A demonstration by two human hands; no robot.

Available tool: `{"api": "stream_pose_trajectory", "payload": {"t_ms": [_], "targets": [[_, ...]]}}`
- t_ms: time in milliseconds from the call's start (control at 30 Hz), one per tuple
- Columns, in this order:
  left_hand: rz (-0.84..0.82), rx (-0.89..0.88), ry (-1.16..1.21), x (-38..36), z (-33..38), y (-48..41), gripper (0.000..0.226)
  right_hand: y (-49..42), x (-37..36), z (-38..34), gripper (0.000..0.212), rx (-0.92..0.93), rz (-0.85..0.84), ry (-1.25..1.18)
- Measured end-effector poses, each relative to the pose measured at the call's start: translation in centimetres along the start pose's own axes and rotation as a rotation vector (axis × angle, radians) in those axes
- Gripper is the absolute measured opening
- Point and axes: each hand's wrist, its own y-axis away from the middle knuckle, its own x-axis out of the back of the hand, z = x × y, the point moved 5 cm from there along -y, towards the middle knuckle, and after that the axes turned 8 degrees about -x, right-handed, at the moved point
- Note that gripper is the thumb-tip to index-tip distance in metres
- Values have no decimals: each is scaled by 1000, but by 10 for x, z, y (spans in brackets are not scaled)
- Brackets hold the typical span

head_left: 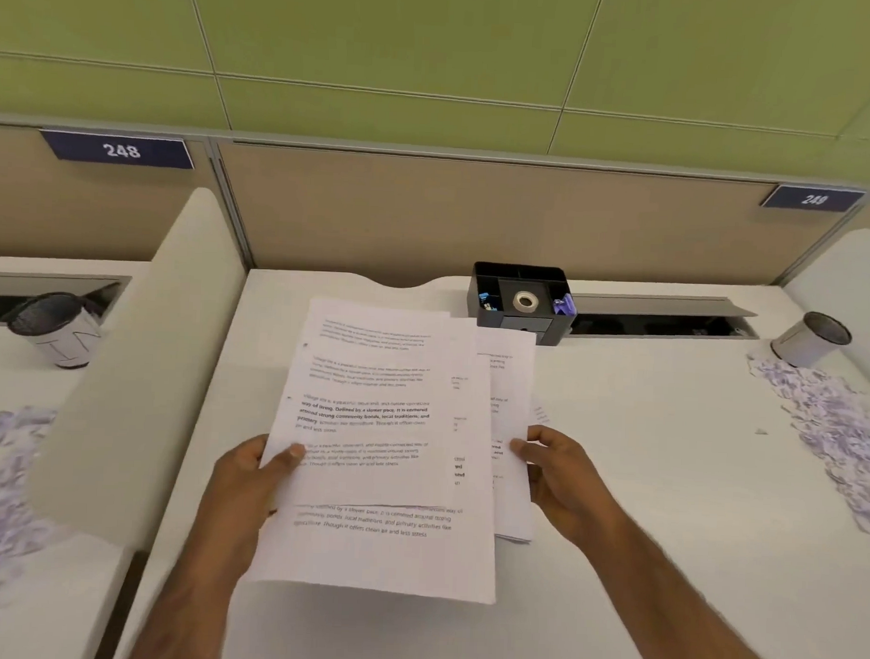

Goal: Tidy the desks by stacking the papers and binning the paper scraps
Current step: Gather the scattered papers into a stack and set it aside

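Observation:
Several printed papers (pixel 370 425) are held fanned above the middle of the white desk (pixel 664 485). My left hand (pixel 255 476) grips their left edge, thumb on the top sheet. My right hand (pixel 561 474) holds the right edge of the lower sheets. A heap of purple-white paper scraps (pixel 824 417) lies at the desk's right, beside a small mesh bin (pixel 812 339). More scraps (pixel 4 477) cover the neighbouring desk on the left, where a second mesh bin (pixel 53 328) stands tilted.
A black desk organiser (pixel 523 298) with a tape roll stands behind the papers. An open cable tray (pixel 660 322) runs along the back edge. A white divider (pixel 140 368) separates the two desks. Panels numbered 248 and 249 hang on the partition.

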Motion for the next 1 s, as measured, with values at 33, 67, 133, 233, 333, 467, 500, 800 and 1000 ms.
{"api": "stream_pose_trajectory", "payload": {"t_ms": [33, 67, 133, 233, 333, 467, 500, 800, 1000], "targets": [[-33, -7, -40, -7, -2, 1, 8, 1, -3, -2, 14, 0, -15, -5], [-70, -24, -99, -13, -4, 2, 7, 2, -5, -4, 15, 0, -26, 0], [-152, -43, -228, -23, -5, 5, 6, 6, -7, -7, 12, -2, -42, 19], [-210, -35, -313, -25, -3, 5, 15, 7, -8, -5, 9, -18, -65, 6], [-280, 112, -80, -29, -5, -2, 42, 5, -8, -4, 11, -33, -106, -8], [-398, 405, 358, -51, -16, -5, 44, 8, -12, -6, 12, -46, -184, 43], [-430, 402, 388, -59, -18, -5, 43, 8, -12, -6, 9, -51, -202, 76], [-215, -25, 117, -143, -11, 23, 21, 14, 28, -17, 29, -49, -169, 178], [-141, -67, 30, -201, -5, 62, 15, 29, 89, -42, 33, 270, 24, 387]]}}
